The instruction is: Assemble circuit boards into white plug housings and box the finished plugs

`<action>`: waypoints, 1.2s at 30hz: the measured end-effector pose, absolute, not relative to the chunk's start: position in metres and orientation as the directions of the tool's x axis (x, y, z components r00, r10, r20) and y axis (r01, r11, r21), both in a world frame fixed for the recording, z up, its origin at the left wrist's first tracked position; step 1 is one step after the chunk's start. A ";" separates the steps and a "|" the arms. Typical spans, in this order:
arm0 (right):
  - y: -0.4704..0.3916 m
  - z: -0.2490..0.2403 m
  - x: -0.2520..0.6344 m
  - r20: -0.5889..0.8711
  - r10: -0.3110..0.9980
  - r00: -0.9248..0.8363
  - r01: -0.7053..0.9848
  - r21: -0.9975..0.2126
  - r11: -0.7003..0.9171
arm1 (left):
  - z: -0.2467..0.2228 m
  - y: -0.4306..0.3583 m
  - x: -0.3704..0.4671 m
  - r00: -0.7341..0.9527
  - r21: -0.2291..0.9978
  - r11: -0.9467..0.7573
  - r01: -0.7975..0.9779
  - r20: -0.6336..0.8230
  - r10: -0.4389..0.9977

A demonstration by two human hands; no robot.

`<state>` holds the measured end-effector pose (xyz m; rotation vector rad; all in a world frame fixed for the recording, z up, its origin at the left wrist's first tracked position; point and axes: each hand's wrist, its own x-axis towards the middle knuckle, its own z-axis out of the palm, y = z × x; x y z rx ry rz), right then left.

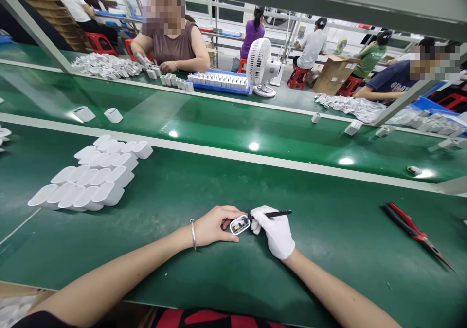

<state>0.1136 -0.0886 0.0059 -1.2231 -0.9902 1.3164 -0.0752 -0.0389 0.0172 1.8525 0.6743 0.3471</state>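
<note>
Near the front middle of the green table, my left hand [218, 225], bare with a bracelet at the wrist, grips a small white oval housing [240, 225] by its side. The housing's open end faces up and shows dark parts and a yellow piece inside. My right hand [275, 231], in a white glove, is closed around a thin black tool [279, 214]. The tool's left end reaches the housing's rim or opening; its exact tip is too small to make out.
Rows of white housings [87, 191] stand at the left. Red-handled pliers [419, 235] lie at the right. Beyond a pale rail [219, 155] runs a green belt with scattered parts. Across it are a white fan [260, 65], a blue tray [219, 88] and seated people.
</note>
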 end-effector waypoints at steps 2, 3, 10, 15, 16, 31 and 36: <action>-0.089 0.007 0.113 -0.131 0.990 0.056 -0.146 -0.982 -0.121 | 0.017 -0.039 -0.075 0.799 0.924 -0.257 0.282 -0.078 0.597; -0.089 0.007 0.113 -0.132 0.990 0.052 -0.144 -0.982 -0.123 | 0.017 -0.039 -0.075 0.798 0.925 -0.255 0.281 -0.078 0.597; -0.089 0.007 0.112 -0.140 0.988 0.058 -0.166 -0.978 -0.129 | 0.018 -0.039 -0.075 0.796 0.925 -0.253 0.284 -0.080 0.600; -0.088 0.007 0.112 -0.145 0.989 0.025 -0.156 -0.978 -0.139 | 0.018 -0.039 -0.074 0.799 0.930 -0.245 0.274 -0.078 0.596; -0.089 0.007 0.112 -0.143 0.989 0.027 -0.161 -0.977 -0.137 | 0.017 -0.039 -0.074 0.798 0.930 -0.246 0.274 -0.077 0.597; -0.088 0.015 0.110 -0.183 0.983 -0.006 -0.125 -0.975 -0.182 | 0.018 -0.040 -0.074 0.795 0.925 -0.252 0.283 -0.080 0.602; -0.087 0.012 0.113 -0.181 0.983 0.017 -0.142 -0.974 -0.177 | 0.017 -0.040 -0.075 0.796 0.926 -0.259 0.274 -0.067 0.602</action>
